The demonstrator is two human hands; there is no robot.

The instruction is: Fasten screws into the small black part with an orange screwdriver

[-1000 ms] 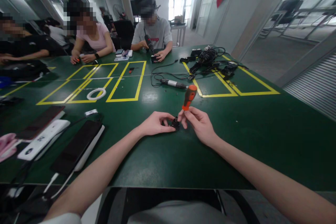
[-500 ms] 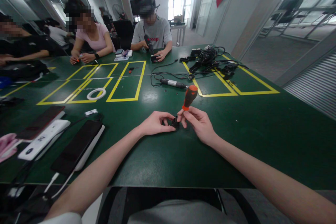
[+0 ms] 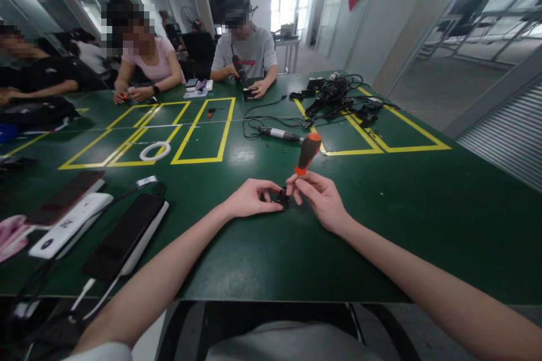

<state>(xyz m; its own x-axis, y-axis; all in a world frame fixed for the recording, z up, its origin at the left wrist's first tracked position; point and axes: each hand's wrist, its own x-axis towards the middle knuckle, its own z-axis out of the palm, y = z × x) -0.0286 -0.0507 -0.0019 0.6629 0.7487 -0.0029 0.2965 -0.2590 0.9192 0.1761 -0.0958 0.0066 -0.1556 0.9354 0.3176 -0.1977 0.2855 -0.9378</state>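
Note:
Between the thumb and fingers of my left hand (image 3: 257, 198) is a small black round part (image 3: 283, 197), standing on the green table (image 3: 262, 259). My right hand (image 3: 320, 197) pinches a screwdriver (image 3: 309, 153) with a black and orange handle, close to where the handle meets the shaft. The handle points up and leans slightly right. My fingers cover the screwdriver's shaft and tip, so I cannot tell whether the tip touches the black part. Both hands are close together, low over the table.
Beyond my hands lies a silver and black electric screwdriver (image 3: 279, 133) on a cord. A heap of black cables (image 3: 334, 93) is at the back right. To the left are a phone (image 3: 125, 234), a white power strip (image 3: 71, 223) and a white ring (image 3: 155, 150). Co-workers sit opposite.
The screwdriver's handle has tipped a little to the right and its top sits slightly lower or nearer. Both hands have stayed almost in place around the black part.

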